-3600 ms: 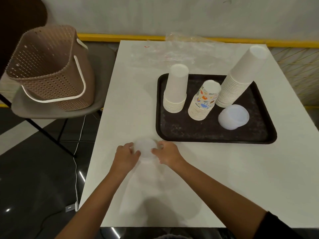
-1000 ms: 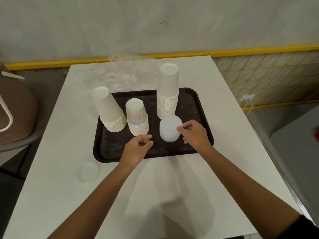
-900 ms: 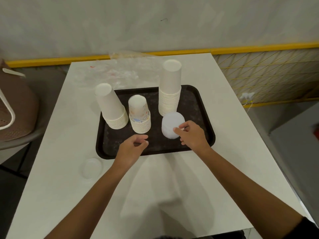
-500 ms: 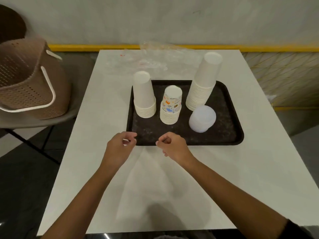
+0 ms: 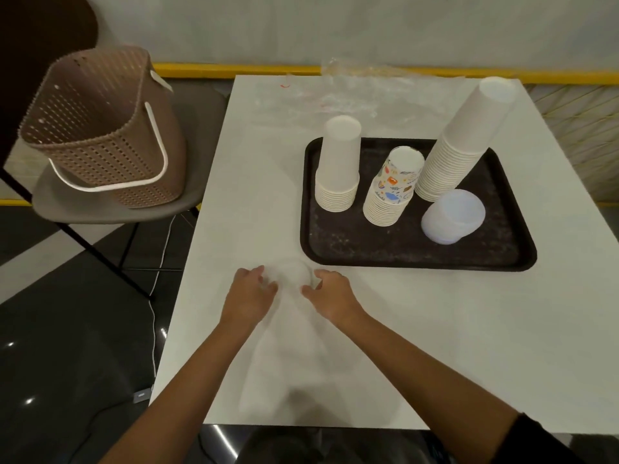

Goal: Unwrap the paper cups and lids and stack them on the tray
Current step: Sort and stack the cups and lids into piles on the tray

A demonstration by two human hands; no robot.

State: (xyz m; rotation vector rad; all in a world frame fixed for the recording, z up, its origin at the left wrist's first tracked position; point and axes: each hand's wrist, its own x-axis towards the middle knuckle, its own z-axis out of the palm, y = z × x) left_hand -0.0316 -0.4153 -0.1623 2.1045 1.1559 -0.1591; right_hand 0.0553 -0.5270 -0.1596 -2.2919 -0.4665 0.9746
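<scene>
A black tray lies on the white table. On it stand a short stack of white cups, a stack of printed cups and a tall leaning stack of white cups, all upside down. A pile of clear lids sits at the tray's right front. Just in front of the tray's left corner a small pile of clear lids rests on the table. My left hand and my right hand touch it from either side, fingers curled at its rim.
Crumpled clear plastic wrap lies at the table's far edge. A brown perforated basket sits on a grey chair left of the table. The table's left edge is close to my left hand.
Both hands left the lid pile on the tray and came back left to the lids on the table. They now close around those lids.
</scene>
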